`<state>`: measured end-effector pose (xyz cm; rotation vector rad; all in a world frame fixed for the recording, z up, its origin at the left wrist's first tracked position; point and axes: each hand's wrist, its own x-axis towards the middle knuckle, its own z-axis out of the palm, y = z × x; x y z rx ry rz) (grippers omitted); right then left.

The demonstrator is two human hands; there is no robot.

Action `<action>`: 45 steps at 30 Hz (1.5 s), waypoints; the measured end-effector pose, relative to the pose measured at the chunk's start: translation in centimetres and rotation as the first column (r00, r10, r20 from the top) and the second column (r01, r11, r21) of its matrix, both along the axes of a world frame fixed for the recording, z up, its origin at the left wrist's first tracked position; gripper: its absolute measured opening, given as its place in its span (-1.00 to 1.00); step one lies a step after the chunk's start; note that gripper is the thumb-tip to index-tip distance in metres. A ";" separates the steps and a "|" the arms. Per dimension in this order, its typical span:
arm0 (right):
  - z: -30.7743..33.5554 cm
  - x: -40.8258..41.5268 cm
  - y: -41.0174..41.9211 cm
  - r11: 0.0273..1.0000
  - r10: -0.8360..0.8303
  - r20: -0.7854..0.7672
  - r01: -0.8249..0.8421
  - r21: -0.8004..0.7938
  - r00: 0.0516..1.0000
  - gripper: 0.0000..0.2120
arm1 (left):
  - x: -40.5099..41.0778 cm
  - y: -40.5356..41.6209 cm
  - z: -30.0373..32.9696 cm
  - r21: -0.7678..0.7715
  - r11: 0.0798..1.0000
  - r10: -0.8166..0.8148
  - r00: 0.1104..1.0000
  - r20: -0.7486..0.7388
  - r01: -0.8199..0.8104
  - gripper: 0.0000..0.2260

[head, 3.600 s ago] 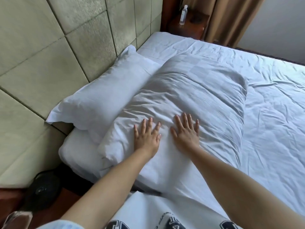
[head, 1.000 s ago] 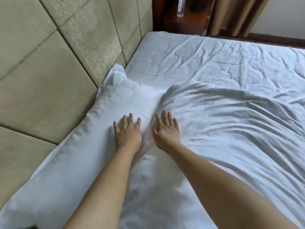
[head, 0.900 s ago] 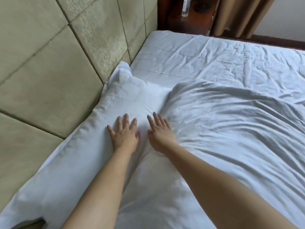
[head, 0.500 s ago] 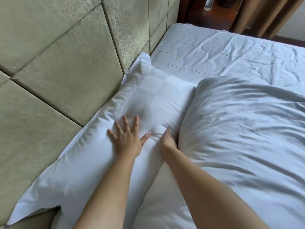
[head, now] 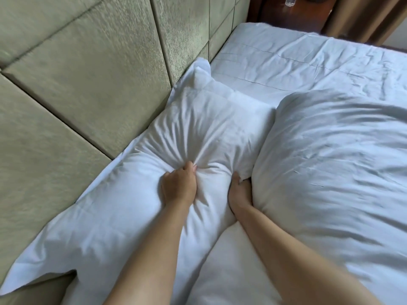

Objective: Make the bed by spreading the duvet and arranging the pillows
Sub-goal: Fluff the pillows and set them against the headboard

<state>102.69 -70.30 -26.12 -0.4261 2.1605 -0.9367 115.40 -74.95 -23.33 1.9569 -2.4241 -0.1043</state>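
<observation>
A white pillow (head: 209, 119) lies along the green padded headboard (head: 88, 73). A second, larger white pillow (head: 330, 161) lies beside it on the right, over the white duvet (head: 308, 56). My left hand (head: 178, 186) grips a bunch of the first pillow's cover, and creases fan out from the fist. My right hand (head: 239, 192) is wedged in the gap between the two pillows, fingers curled round the first pillow's right edge; the fingertips are hidden.
A dark wooden nightstand (head: 293, 14) with a clear bottle (head: 291, 1) stands past the far end of the headboard. Brown curtains (head: 361, 18) hang beside it. The duvet stretches wrinkled to the right.
My left hand went from lying flat on the pillow by the headboard to clutching its cover. My right hand slid deeper between the pillows and curled round that pillow's edge.
</observation>
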 end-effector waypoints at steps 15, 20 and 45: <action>21.7 6.7 1.0 0.913 0.216 -0.231 -0.280 -0.297 0.949 -0.56 | 5.4 -0.3 18.1 -0.111 0.970 0.167 0.921 -0.352 -0.218 -0.69; 29.3 6.9 3.2 0.819 0.155 -0.354 -0.321 -0.476 0.922 -0.59 | 4.4 2.7 26.1 -0.296 0.917 0.100 0.872 -0.478 -0.268 -0.70; 25.9 -22.5 37.8 0.958 0.271 -0.387 -0.207 0.200 0.881 -0.47 | -22.6 35.0 25.6 0.053 0.972 -0.233 0.971 0.057 0.230 -0.58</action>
